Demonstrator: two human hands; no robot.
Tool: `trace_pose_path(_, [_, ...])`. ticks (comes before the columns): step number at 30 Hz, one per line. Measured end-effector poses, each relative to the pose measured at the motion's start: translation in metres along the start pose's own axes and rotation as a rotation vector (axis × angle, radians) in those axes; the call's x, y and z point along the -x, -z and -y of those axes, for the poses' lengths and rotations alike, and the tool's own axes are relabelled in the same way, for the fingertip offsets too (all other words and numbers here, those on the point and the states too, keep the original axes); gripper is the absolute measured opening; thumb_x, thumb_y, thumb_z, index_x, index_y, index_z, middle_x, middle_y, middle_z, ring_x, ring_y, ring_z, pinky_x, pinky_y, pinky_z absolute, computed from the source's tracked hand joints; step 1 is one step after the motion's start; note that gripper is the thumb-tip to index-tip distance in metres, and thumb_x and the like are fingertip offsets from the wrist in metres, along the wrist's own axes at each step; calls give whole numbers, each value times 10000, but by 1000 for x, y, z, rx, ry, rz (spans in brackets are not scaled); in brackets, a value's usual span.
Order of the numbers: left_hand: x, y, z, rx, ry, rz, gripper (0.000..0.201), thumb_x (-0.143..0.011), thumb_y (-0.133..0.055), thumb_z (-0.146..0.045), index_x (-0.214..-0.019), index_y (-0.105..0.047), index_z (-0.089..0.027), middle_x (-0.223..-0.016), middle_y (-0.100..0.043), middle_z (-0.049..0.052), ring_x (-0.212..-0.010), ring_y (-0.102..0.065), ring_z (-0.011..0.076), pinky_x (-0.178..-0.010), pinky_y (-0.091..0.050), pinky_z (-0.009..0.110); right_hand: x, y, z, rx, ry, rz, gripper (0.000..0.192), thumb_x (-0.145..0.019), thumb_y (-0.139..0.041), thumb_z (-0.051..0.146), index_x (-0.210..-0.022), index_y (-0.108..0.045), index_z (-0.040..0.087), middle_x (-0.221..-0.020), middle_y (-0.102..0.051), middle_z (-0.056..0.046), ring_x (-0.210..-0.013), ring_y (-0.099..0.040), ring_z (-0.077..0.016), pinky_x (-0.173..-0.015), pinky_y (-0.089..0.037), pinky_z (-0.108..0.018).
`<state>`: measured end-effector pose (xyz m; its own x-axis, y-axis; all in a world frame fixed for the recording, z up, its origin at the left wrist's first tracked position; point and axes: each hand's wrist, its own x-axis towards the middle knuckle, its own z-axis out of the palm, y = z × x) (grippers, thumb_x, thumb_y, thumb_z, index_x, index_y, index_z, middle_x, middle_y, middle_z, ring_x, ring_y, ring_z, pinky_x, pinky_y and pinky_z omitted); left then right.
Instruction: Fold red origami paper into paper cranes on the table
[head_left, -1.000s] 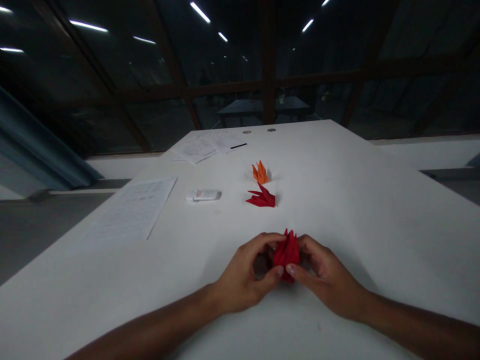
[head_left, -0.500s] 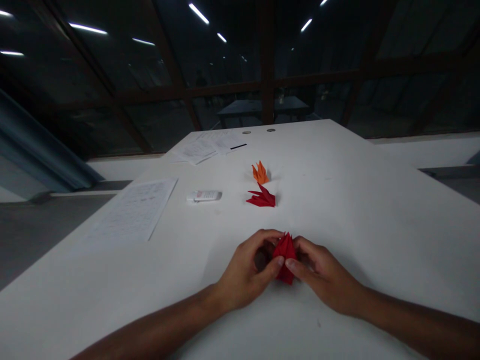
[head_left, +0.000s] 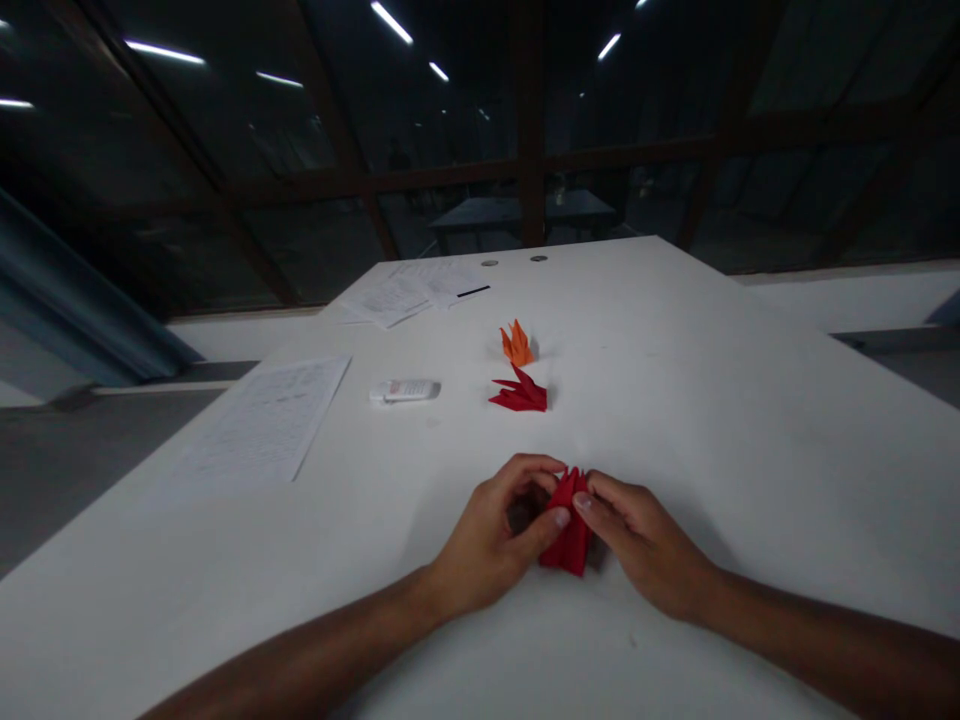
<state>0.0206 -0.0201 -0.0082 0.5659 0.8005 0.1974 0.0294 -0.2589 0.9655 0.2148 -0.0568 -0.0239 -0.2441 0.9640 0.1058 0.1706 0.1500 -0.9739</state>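
Left hand [head_left: 484, 545], right hand [head_left: 656, 545] pinching red folded paper [head_left: 568, 545]; far-side contact hard to see.

You can read nothing: the print on the near-left sheet [head_left: 251, 430], far-left papers [head_left: 401, 297] and white object [head_left: 406, 391] is too blurred.

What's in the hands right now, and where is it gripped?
A red folded paper piece: the left hand and right hand pinch its opposite sides, thumbs on the near face.

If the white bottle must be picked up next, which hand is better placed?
Probably the left hand: the white bottle lies nearer to it than to the right hand. Both grip the same red folded paper, though.
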Motion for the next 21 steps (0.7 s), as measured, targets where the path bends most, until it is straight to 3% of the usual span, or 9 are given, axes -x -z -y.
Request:
trace_pose_path(7, [-2,0,1,-3,49,-65,315,-949,-667,-288,-1241,-579,-209,-940,-686,31,-826,-649,144,-760,-519,271,0,1,0,-14,-11,12,370,-1047,-448,472,-775,-461,222,-718,-441,41,-668,-419,-141,-622,-352,-283])
trace_pose_path(11, [-7,1,1,95,75,-209,395,-925,-701,-292,-1262,-505,-229,-902,-661,-3,-747,-630,120,-700,-505,244,1,1,2,-131,-19,6,195,-1031,-517,427,-1065,-544,237,-900,-611,7,-812,-580,-161,-726,-442,-294])
trace_pose_path(14, [-10,2,1,143,84,-278,393,-907,-723,-308,-1215,-492,-228,-890,-657,-13,-713,-628,117,-653,-489,233,2,0,3,-149,-20,3,288,-987,-614,380,-1214,-487,257,-943,-646,2,-859,-621,-170,-757,-470,-305])
trace_pose_path(21, [-7,0,4,80,133,-188,195,-935,-688,-321,-1004,-573,-179,-911,-654,18,-726,-603,106,-654,-461,229,2,1,-1,-119,12,-23,178,-954,-655,299,-1049,-513,247,-928,-625,6,-815,-609,-157,-733,-484,-301])
